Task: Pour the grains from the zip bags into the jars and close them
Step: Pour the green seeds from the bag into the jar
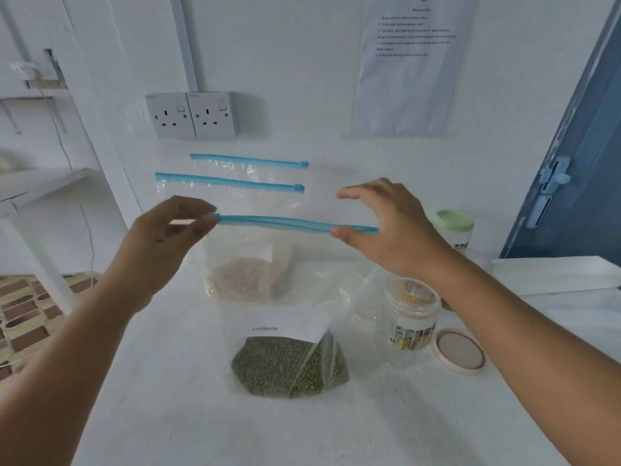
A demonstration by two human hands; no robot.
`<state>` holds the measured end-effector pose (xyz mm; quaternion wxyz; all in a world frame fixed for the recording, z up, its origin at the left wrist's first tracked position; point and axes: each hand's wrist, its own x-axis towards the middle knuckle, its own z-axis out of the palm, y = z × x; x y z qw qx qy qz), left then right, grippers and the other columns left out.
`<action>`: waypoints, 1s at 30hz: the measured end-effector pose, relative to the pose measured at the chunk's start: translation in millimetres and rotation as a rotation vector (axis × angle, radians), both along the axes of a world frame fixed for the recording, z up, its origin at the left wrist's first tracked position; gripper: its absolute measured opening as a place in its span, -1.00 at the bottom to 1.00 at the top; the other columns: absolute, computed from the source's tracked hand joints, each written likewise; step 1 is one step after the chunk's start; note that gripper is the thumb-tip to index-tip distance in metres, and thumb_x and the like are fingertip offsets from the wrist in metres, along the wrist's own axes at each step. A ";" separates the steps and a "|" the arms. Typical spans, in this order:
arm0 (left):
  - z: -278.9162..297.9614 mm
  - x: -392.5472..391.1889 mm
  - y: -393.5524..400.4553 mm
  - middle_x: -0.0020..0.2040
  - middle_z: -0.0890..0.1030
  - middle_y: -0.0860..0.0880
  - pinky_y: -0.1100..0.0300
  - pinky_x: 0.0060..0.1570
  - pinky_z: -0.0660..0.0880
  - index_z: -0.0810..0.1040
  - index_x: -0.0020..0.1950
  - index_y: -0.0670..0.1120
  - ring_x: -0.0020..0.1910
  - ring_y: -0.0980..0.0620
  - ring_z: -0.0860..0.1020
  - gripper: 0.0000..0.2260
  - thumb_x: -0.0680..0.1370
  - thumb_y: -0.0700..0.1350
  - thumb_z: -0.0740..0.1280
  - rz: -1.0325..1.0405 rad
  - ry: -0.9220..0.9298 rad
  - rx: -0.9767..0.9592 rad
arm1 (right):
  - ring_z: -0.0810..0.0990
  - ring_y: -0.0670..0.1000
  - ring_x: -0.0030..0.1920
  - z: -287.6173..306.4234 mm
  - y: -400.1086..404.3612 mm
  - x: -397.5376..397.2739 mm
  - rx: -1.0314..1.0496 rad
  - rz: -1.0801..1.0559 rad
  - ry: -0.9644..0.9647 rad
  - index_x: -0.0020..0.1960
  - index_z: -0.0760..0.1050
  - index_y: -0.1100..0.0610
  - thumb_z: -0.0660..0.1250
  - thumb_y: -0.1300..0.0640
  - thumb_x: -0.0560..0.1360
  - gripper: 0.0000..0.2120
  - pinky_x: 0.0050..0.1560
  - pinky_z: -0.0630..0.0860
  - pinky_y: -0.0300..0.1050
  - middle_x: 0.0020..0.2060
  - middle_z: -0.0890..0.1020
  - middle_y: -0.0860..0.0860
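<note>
A: What sits along the left edge?

B: The white table (168, 415) ends there over a patterned floor (23, 317), with a white shelf (40, 183) further back. The left hand (161, 240) is raised above that side, thumb and forefinger pinching the left end of the blue zip strip (289, 223) of a clear bag (248, 264).

A: And that bag's contents?

B: Brownish grains (245, 277) pooled at its bottom, which rests on the table. In front of it lies a bag of green beans (289, 364) with a white label, apart from both hands. Behind, two more zip bags (232, 181) stand against the wall, below a double socket (193, 114).

A: The right side?

B: The right hand (389, 227) has its thumb under the strip's right end; the other fingers are spread loosely above it, so I cannot tell how firmly it pinches. Below the wrist stands an open clear jar (408, 321), a pinkish lid (458, 351) lying flat just beside it. A green-lidded jar (455, 228) stands further back, near the blue door (578, 163).

A: Open room?

B: Bare tabletop across the near edge, in front of the beans.
</note>
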<state>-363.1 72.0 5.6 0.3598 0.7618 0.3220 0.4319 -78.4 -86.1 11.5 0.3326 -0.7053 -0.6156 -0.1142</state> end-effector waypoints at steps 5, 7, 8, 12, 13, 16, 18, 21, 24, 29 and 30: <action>-26.8 -4.9 -6.2 0.04 0.76 -0.07 -0.13 0.40 0.46 0.47 0.44 0.08 0.11 -0.04 0.72 -0.41 0.43 -0.07 0.50 -0.074 -0.119 -0.237 | 0.62 -0.14 -0.04 20.4 19.1 -14.5 -0.317 0.091 0.030 0.04 0.69 -0.11 0.43 -0.06 0.58 -0.91 0.13 0.58 0.02 -0.12 0.67 -0.22; -35.1 -2.9 -9.6 -0.03 0.76 -0.09 -0.17 0.43 0.44 0.44 0.44 0.01 0.04 -0.03 0.73 -0.40 0.42 -0.08 0.50 -0.063 -0.149 -0.269 | 0.64 -0.14 -0.11 18.8 20.4 -14.2 -0.292 0.087 0.076 -0.03 0.70 -0.09 0.46 -0.01 0.57 -0.96 0.07 0.62 0.02 -0.20 0.67 -0.20; -37.9 -0.7 -9.6 -0.06 0.76 -0.10 -0.18 0.43 0.44 0.45 0.42 -0.01 0.01 -0.05 0.74 -0.42 0.41 -0.08 0.50 -0.052 -0.186 -0.280 | 0.66 -0.13 -0.15 18.5 19.8 -14.1 -0.277 0.096 0.127 -0.05 0.70 -0.07 0.48 0.02 0.56 -0.97 0.05 0.63 0.02 -0.23 0.69 -0.17; -33.3 16.8 -4.6 -0.12 0.76 -0.11 -0.10 0.34 0.54 0.48 0.35 -0.06 -0.10 -0.08 0.71 -0.43 0.37 -0.06 0.53 -0.019 -0.292 -0.276 | 0.74 -0.04 -0.24 23.2 13.0 -12.7 -0.260 0.156 0.392 -0.07 0.70 0.05 0.52 0.04 0.54 -0.92 0.05 0.69 0.06 -0.23 0.74 -0.06; -28.5 23.5 -2.5 -0.12 0.75 -0.11 -0.05 0.30 0.55 0.48 0.33 -0.05 -0.11 -0.07 0.70 -0.44 0.36 -0.05 0.55 -0.019 -0.300 -0.262 | 0.74 -0.01 -0.24 26.8 10.9 -12.6 -0.256 0.177 0.454 -0.07 0.71 0.09 0.53 0.05 0.53 -0.89 0.05 0.69 0.07 -0.23 0.75 -0.03; -13.0 48.5 9.7 -0.11 0.75 -0.11 0.05 0.25 0.56 0.47 0.28 -0.04 -0.12 -0.04 0.71 -0.54 0.45 -0.12 0.57 -0.007 -0.305 -0.224 | 0.68 0.01 -0.31 37.9 5.0 -12.7 -0.227 0.256 0.648 -0.04 0.68 0.29 0.55 0.12 0.51 -0.78 -0.09 0.68 -0.12 -0.26 0.74 0.06; -3.9 68.7 17.0 -0.12 0.75 -0.10 0.14 0.17 0.55 0.46 0.29 -0.07 -0.16 0.01 0.70 -0.57 0.51 -0.18 0.55 -0.017 -0.295 -0.205 | 0.64 0.00 -0.32 42.2 2.7 -14.6 -0.215 0.284 0.728 -0.05 0.65 0.34 0.56 0.13 0.50 -0.74 -0.15 0.62 -0.23 -0.25 0.72 0.14; 2.9 98.1 24.0 -0.15 0.74 -0.05 0.25 0.00 0.49 0.43 0.33 -0.09 -0.20 0.11 0.69 -0.55 0.53 -0.16 0.55 -0.033 -0.219 -0.197 | 0.60 0.03 -0.30 39.8 5.6 -13.6 -0.203 0.286 0.836 -0.12 0.61 0.36 0.57 0.12 0.48 -0.71 -0.10 0.60 -0.12 -0.27 0.67 0.15; -1.7 112.6 26.3 0.05 0.70 -0.06 0.16 0.10 0.48 0.41 0.38 -0.03 0.01 0.11 0.64 -0.54 0.57 -0.07 0.52 -0.012 -0.120 -0.206 | 0.61 0.05 -0.30 29.1 10.7 -10.0 -0.189 0.243 0.953 -0.08 0.61 0.38 0.57 0.13 0.47 -0.70 -0.06 0.62 0.00 -0.26 0.67 0.13; -4.4 100.0 -13.3 0.11 0.62 0.02 0.12 0.04 0.53 0.51 0.24 0.07 0.06 0.06 0.58 -0.60 0.56 0.29 0.40 0.096 -0.028 -0.080 | 0.57 0.06 -0.34 17.5 16.7 -10.4 -0.157 0.218 1.058 -0.03 0.60 0.35 0.57 0.17 0.48 -0.74 -0.09 0.63 0.01 -0.28 0.65 0.13; -0.4 99.4 -23.3 0.04 0.65 0.02 0.13 -0.03 0.53 0.57 0.17 0.05 -0.02 0.07 0.59 -0.57 0.54 0.36 0.35 0.046 -0.016 -0.134 | 0.58 0.07 -0.34 17.7 18.1 -11.4 -0.154 0.214 1.050 -0.04 0.60 0.35 0.57 0.17 0.47 -0.74 -0.11 0.64 -0.04 -0.29 0.65 0.13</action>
